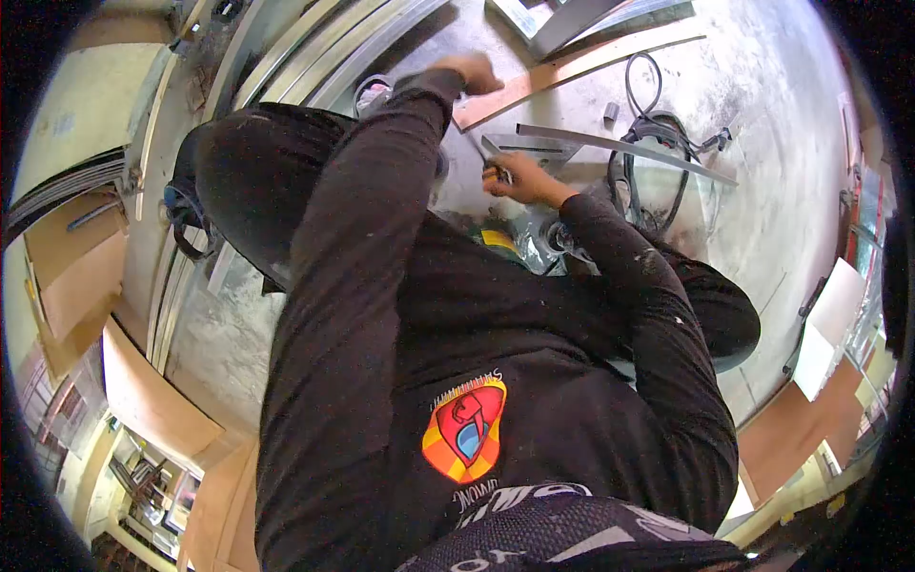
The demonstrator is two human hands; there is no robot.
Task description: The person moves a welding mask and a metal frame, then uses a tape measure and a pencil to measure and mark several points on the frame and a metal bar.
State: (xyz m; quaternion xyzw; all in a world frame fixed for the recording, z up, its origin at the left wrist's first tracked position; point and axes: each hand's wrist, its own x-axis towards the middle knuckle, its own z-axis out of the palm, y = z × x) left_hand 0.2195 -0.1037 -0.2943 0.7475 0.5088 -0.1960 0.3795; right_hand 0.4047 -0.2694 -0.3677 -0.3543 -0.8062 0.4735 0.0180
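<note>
My left hand [469, 72] is over the near end of a long wooden board [591, 63] on the floor. Motion blurs its fingers, and nothing in it can be made out. Closer to my lap, my right hand [515, 179] is closed around a small, thin dark item too small to name. Just beyond it lies a flat grey metal piece [538, 148]. A narrow metal bar [624, 149] stretches from near my right hand out to the right.
A black cable [627, 181] curls around a dark device on the right. Near it stands a small grey block [611, 112]. Clear plastic [541, 250] lies by my lap. Long metal profiles [329, 48] run along the left, with brown panels [157, 391] below.
</note>
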